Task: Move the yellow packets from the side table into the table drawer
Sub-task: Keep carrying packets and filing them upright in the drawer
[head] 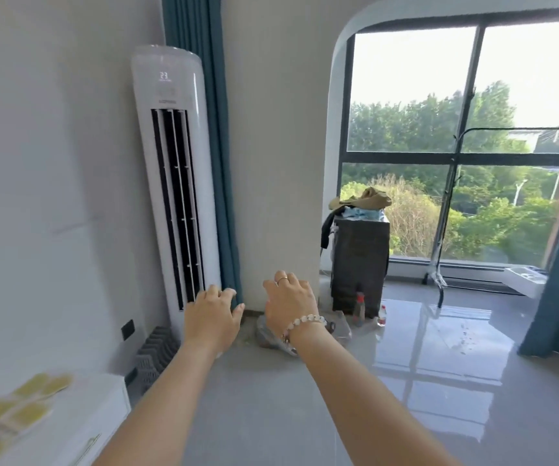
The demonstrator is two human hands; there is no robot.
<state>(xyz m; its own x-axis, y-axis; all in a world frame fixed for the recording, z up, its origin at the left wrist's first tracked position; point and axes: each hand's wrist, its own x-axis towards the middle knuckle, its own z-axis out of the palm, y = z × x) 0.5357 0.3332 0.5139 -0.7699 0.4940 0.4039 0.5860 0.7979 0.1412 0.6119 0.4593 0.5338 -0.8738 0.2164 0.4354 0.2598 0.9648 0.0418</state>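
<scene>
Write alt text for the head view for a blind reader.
The left hand and right hand reach forward, empty, above a grey floor; yellow packets lie on a white side table at lower left, near an air conditioner.

Blurred yellow packets (pixel 19 408) lie flat, scattered across the white side table (pixel 103 408) top.

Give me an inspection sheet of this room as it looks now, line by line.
Surface: white side table, bottom left, partly out of frame.
Job's things: yellow packets spread on the side table, blurred.
Clutter: plastic bag and bottles on the floor beside a dark cabinet with clothes on top.
Hands: left hand and right hand stretched forward, fingers loosely curled, holding nothing.
Cables: nothing seen.
Surroundings: standing air conditioner, blue curtain, large window, glossy grey floor.
</scene>
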